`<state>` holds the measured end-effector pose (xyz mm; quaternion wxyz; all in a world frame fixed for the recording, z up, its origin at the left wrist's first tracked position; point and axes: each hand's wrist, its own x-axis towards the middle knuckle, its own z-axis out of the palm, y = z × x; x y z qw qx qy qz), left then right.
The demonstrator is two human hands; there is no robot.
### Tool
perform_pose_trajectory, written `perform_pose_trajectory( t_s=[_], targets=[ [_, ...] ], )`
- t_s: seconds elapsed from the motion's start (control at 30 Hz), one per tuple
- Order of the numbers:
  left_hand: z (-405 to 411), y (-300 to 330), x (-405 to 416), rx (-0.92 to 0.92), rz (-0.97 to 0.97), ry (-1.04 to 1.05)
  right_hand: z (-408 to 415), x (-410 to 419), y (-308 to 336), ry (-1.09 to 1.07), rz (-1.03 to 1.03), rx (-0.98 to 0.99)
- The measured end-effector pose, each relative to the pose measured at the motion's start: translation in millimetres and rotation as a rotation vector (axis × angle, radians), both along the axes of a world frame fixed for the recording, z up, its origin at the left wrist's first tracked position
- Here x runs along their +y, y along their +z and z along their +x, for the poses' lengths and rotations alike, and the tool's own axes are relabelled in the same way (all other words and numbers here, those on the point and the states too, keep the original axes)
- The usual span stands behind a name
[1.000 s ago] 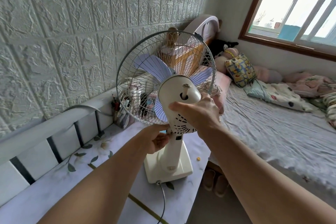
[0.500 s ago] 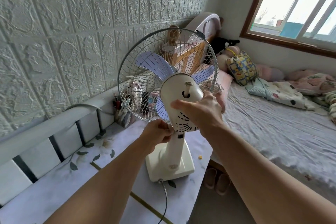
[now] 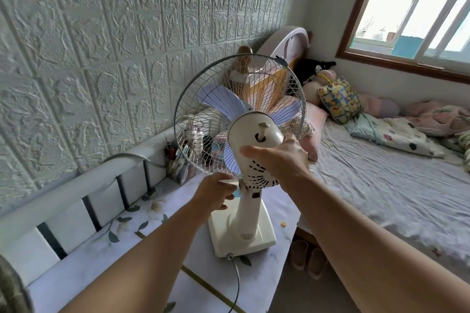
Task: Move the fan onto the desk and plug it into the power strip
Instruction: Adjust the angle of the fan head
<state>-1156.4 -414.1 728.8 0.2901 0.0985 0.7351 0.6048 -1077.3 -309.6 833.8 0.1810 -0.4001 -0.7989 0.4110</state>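
Note:
A cream table fan (image 3: 251,132) with a wire cage and pale blue blades stands upright on the desk (image 3: 132,256), its square base near the desk's right edge. My right hand (image 3: 279,160) wraps the back of the motor housing. My left hand (image 3: 215,193) grips the neck just under the cage. The fan's dark cord (image 3: 236,284) runs from the base toward the bottom of the view, and its plug is out of sight. No power strip is visible.
A pen holder (image 3: 178,165) and small bottles stand behind the fan by the textured wall. A white rail (image 3: 76,185) lines the desk's back. A bed (image 3: 381,185) with pillows and plush toys lies to the right, slippers (image 3: 307,259) below.
My left hand has closed around the fan's neck. The fan stays on the desk, its head barely shifted.

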Motion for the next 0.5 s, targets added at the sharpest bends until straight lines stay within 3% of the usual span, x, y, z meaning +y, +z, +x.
perform_pose_trajectory(
  t_s=[0.5],
  targets=[
    [3,27,-11,0.040,-0.065,0.024,0,-5,4,-0.004,0.007,-0.037]
  ],
)
